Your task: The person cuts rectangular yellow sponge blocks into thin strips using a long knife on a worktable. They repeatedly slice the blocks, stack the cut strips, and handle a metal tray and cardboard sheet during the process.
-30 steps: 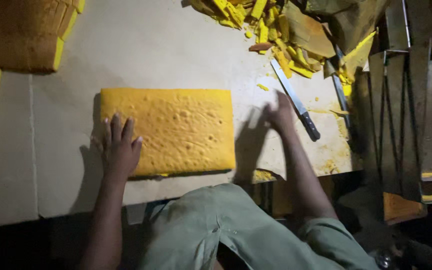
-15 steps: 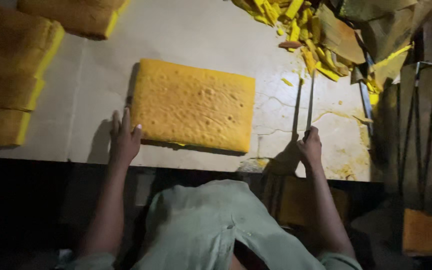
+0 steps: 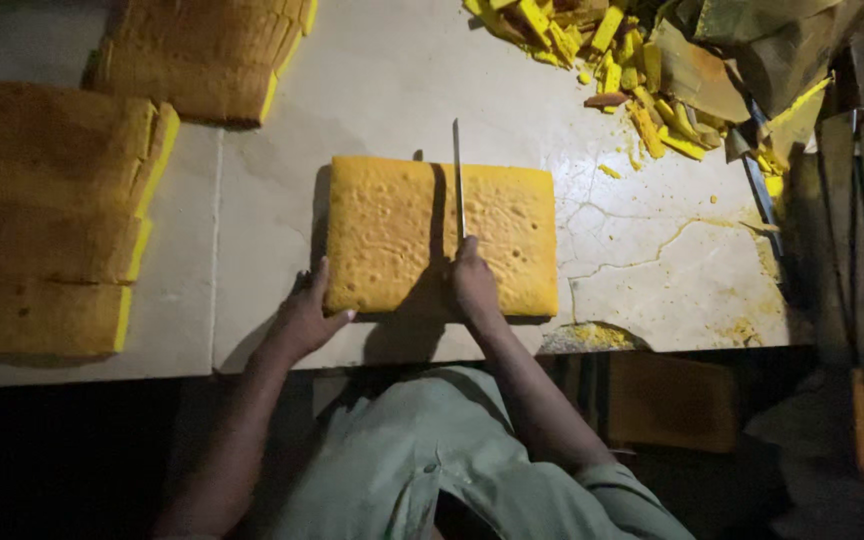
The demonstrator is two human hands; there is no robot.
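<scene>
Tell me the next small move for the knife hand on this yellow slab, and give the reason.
Probably press the knife straight down. Its blade already lies front to back across the middle of the sponge slab, the right hand grips the handle, and the left hand braces the slab's near left corner.

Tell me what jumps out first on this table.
A big yellow sponge slab lies mid-table, with the right hand laying a long knife across it and the left hand at its near-left corner. More slabs sit stacked left; yellow trimmings heap far right.
</scene>
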